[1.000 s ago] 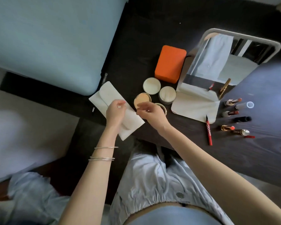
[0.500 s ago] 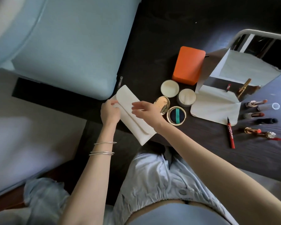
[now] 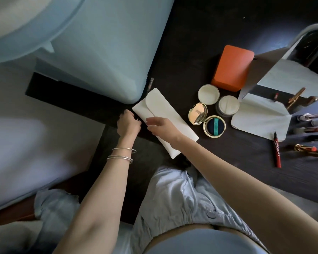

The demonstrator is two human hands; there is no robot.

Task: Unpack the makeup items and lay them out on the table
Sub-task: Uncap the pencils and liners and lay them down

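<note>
At the far left a pale blue cushioned seat point(image 3: 103, 52) overhangs the dark table point(image 3: 200, 33), its rounded corner just beside the near-left table edge. The left hand point(image 3: 128, 123) sits at that edge, fingers curled and pinching something small at the left end of the white pouch point(image 3: 165, 114); what it pinches is too small to tell. Silver bangles point(image 3: 122, 154) ring the left wrist. The pouch lies diagonally, flap end near the seat corner, its lower end jutting past the table edge over the person's lap. The right hand point(image 3: 162, 126) rests flat on the pouch, fingers straight and relaxed, gripping nothing.

Right of the pouch, an open gold compact point(image 3: 206, 120) lies with its mirror lid up and a dark puff with a teal band in its base. Behind it sit a round cream lid point(image 3: 208, 94) and a round jar point(image 3: 228, 108), close together. An orange box point(image 3: 231, 67) stands beyond them. Bare dark table stretches behind the box and in front of the compact.

Further right a pale cloth point(image 3: 259, 121) lies under a tilted mirror point(image 3: 290, 76). A red liner pen point(image 3: 277, 149) lies off the cloth's near corner, with several lipsticks point(image 3: 308, 116) spread toward the right frame edge, blurred.
</note>
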